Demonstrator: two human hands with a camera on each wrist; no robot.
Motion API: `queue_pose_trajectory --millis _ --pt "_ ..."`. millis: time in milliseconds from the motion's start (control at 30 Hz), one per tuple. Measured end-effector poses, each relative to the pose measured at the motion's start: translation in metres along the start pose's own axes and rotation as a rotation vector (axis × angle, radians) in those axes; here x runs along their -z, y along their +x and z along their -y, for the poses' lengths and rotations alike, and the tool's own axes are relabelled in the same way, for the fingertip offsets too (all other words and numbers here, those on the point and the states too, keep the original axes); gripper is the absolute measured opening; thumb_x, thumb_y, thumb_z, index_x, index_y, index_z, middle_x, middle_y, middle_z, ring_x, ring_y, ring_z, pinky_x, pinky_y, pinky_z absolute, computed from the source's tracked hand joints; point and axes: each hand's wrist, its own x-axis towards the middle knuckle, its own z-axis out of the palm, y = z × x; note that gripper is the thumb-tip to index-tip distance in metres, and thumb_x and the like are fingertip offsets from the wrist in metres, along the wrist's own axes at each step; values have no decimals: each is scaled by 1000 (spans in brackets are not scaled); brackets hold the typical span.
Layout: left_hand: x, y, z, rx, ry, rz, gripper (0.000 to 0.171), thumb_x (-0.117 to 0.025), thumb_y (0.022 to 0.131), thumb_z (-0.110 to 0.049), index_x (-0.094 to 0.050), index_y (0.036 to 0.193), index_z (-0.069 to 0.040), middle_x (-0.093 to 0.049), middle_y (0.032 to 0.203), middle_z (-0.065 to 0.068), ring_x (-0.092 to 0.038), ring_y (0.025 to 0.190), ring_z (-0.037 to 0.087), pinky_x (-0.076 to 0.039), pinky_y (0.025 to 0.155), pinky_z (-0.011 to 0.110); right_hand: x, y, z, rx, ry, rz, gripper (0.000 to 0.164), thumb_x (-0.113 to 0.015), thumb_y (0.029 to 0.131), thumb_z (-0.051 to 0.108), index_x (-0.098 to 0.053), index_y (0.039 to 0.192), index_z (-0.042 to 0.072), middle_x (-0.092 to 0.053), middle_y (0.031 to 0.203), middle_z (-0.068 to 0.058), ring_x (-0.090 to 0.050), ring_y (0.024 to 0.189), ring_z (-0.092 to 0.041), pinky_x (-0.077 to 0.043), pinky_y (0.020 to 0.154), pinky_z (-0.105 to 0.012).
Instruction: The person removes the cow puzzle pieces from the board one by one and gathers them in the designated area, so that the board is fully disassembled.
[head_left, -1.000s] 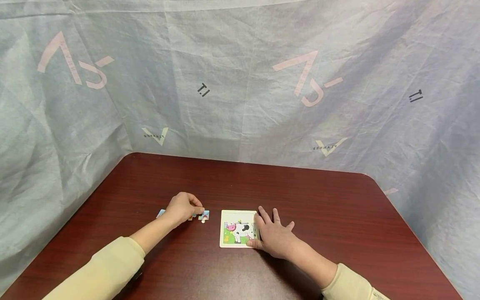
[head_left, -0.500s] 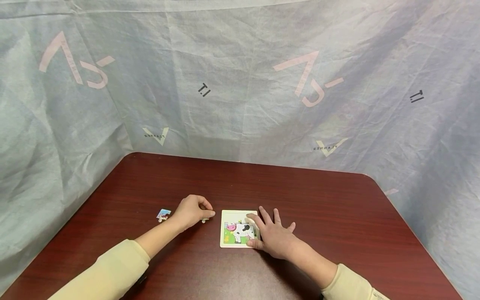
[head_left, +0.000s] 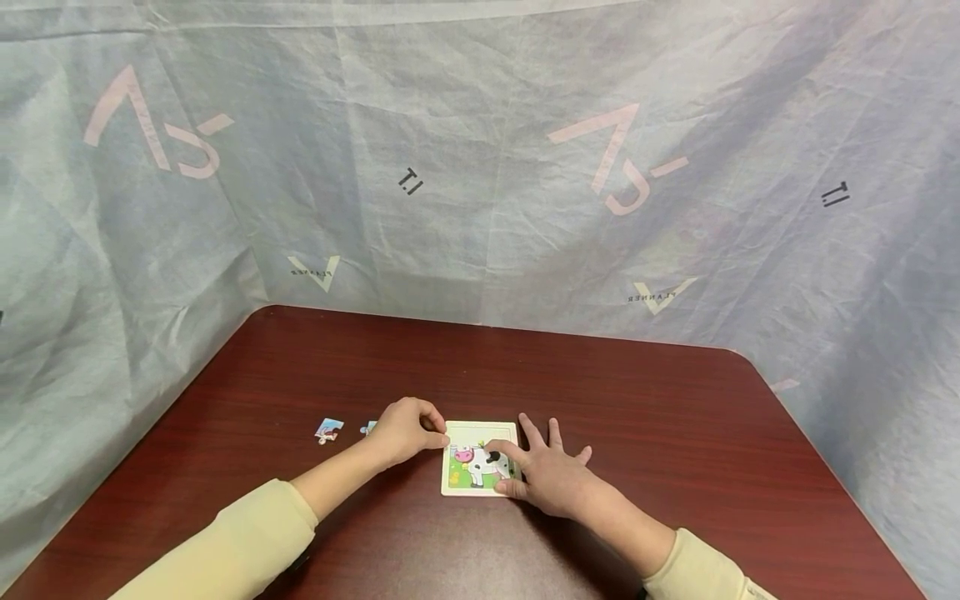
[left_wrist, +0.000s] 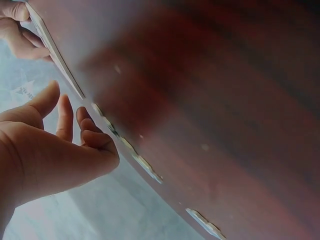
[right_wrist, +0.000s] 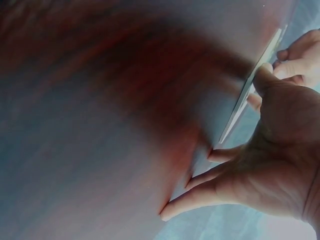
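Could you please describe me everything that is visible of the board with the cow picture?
The puzzle board is a thin square with a pale, wood-like rim. Its cartoon cow is white with black patches and a pink muzzle, on green ground; the strip above is pale. It lies flat on the dark red table. The right grip rests on its right side, hiding part. The left grip is at its upper-left edge; contact cannot be told.
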Motion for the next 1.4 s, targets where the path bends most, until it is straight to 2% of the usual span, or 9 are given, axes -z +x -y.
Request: queue_pose_trajectory --millis 233,400,633,1067,1400 --pt "-8 0 -5 2 -30 68 23 -92 73 -12 -70 81 -10 -59 79 1 -53 74 15 -46 68 31 2 -1 -1 -4 3 11 54 -55 96 59 -38 147 49 -20 164 -16 -21 143 -57 -30 81 -87" --pt "-10 -2 -7 -1 1 90 25 -94 70 -13 -71 82 -10 -54 90 4 -50 78 17 -45 68 32 3 -1 -1 -10 6 16 55 -56 95 59 -38 147 49 -20 164 -16 -21 143 -57 -29 82 -88" --pt "-11 -3 -10 9 40 80 24 -94 70 -14 -72 78 -12 -53 94 4 -49 80 19 -43 68 33 2 -1 0 -9 4 12 54 -57 95 58 -39 146 49 -21 164 -16 -21 143 -57 -30 82 -87" --pt "-12 -2 -15 9 142 57 24 -95 68 -14 -72 74 -15 -55 96 2 -50 87 19 -46 82 35 1 0 -1 0 12 -11 52 -59 94 58 -43 143 49 -23 163 -17 -23 142 -58 -29 82 -88" --pt "-12 -4 -17 -21 145 46 25 -95 68 -13 -71 75 -14 -55 96 3 -50 89 21 -46 81 38 1 -1 -1 1 22 -7 52 -59 94 58 -43 143 49 -22 163 -17 -23 142 -58 -29 82 -88"
